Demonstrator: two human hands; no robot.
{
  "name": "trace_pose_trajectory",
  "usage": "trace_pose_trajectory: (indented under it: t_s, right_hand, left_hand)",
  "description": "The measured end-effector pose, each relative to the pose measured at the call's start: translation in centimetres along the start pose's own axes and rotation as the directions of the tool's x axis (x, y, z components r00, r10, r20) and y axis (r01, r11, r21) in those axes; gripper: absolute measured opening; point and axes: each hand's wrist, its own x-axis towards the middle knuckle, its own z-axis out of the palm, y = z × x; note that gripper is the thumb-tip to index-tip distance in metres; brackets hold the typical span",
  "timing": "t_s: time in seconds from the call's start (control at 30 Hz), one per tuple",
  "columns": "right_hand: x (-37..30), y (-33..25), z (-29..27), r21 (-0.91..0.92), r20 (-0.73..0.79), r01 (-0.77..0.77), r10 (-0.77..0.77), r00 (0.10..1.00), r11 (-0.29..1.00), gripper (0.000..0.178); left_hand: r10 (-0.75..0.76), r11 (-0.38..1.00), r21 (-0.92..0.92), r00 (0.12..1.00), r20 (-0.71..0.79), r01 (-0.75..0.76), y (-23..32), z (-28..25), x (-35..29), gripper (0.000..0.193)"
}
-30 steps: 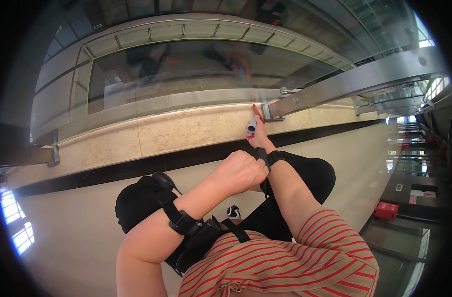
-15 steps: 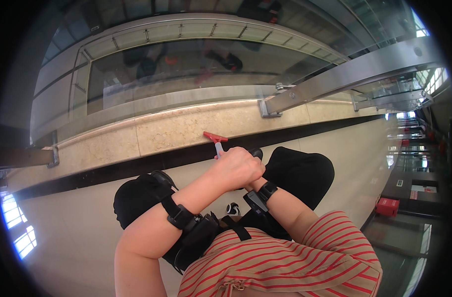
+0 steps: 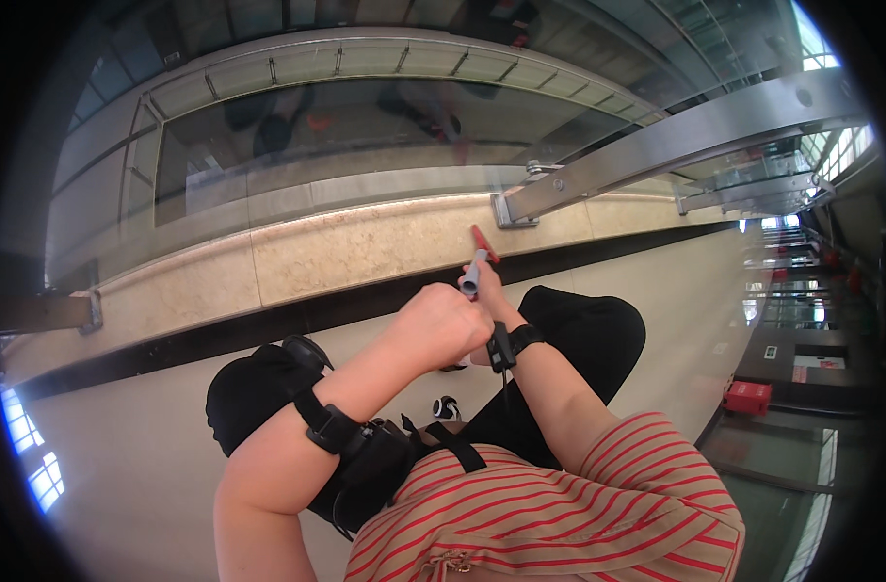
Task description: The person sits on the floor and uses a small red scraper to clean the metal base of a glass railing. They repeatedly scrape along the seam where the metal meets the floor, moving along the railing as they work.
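Note:
A small squeegee with a red head (image 3: 483, 242) and a grey handle (image 3: 474, 274) is in my right hand (image 3: 494, 291). My right fingers close round the handle, whose hollow end faces up toward me. The red head hangs over the front edge of the beige stone ledge (image 3: 365, 238). My left hand (image 3: 445, 322) is a fist just below and left of the handle end, close against the right wrist. Its fingers are turned away, so whatever they hold is hidden. Black straps with devices sit on both forearms.
Behind the ledge rises a glass panel (image 3: 317, 136) with reflections in it. A steel rail post (image 3: 646, 145) slants out from its bracket on the right. Below the ledge runs a black strip (image 3: 365, 299) along the pale tiled floor (image 3: 142, 456). A red box (image 3: 746, 397) stands far right.
The squeegee has shifted right and turned, its handle end now showing toward me. My right hand has come up beside the left and holds the handle; before, the left hand covered it.

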Motion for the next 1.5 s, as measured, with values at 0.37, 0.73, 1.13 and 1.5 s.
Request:
trace_pose_trajectory:
  t_s: [0.37,0.73,1.13,1.5]
  right_hand:
    - [-10.6,7.5,4.4,-0.336,0.367,-0.276,0.395,0.842,0.9,0.032]
    - [-0.9,-2.1,3.6,-0.046,0.097,-0.086,0.091,0.991,0.995,0.031]
    - [-6.0,10.7,2.0,-0.549,0.265,0.059,0.106,0.959,0.834,0.027]
    - [-2.8,5.9,6.4,-0.543,0.284,0.084,0.089,0.955,0.835,0.031]
  left_hand:
    - [-0.316,0.94,0.0,0.873,-0.371,0.34,-4.7,-5.3,-1.3,0.017]
    - [0.01,1.0,-0.016,0.998,-0.061,-0.011,0.4,0.2,-0.6,0.007]
    - [0.065,0.996,0.051,0.996,0.054,-0.068,1.1,1.0,0.3,0.003]
    - [0.011,0.999,-0.031,0.999,0.031,-0.01,1.3,0.6,0.6,0.006]
